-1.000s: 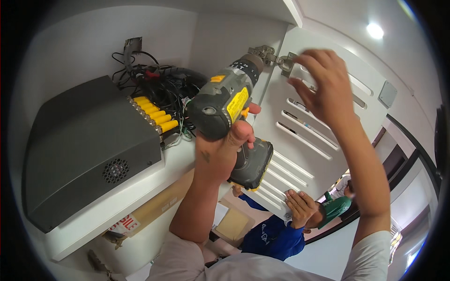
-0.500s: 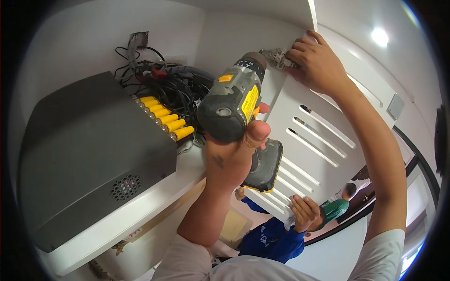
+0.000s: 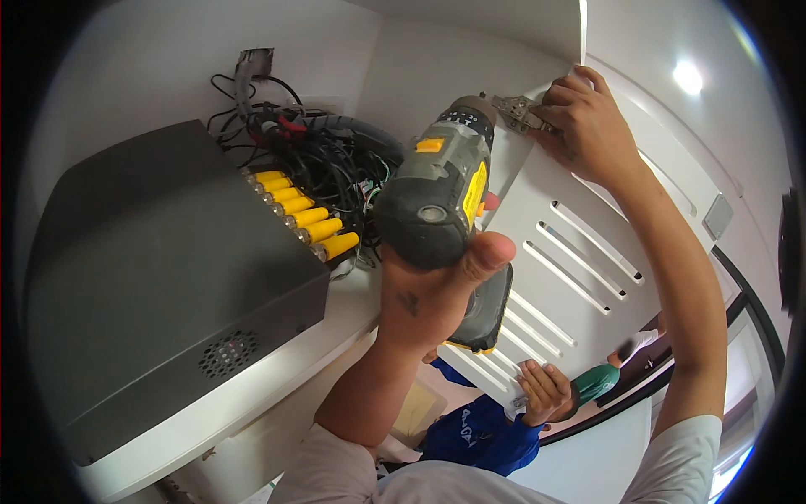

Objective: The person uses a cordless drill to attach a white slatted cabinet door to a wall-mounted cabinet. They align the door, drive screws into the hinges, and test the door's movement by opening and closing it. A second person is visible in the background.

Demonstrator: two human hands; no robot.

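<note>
My left hand point(image 3: 424, 307) is wrapped round the handle of a grey and black cordless drill point(image 3: 432, 189) with yellow details. The drill points up and away, and its tip stands just left of a metal cabinet hinge point(image 3: 514, 113); I cannot tell whether they touch. My right hand point(image 3: 588, 126) is raised at the top edge of a white slotted door point(image 3: 579, 290), its fingers closed at the hinge. The hinge lies between the cabinet's inner wall and the door. My left fingertips are mostly hidden behind the drill.
A dark grey box point(image 3: 159, 277) with yellow-capped connectors point(image 3: 319, 231) sits on a white shelf point(image 3: 218, 420) at left. Tangled black cables point(image 3: 319, 160) lie behind it. Below, a co-worker in blue point(image 3: 483, 433) has a hand point(image 3: 546, 391) at the door's lower part. Another person in green point(image 3: 596, 382) stands beyond.
The view has shifted slightly, so most of the scene sits a little further right. The drill tip now shows left of the hinge, where the chuck overlapped it before. Both hands keep their grips.
</note>
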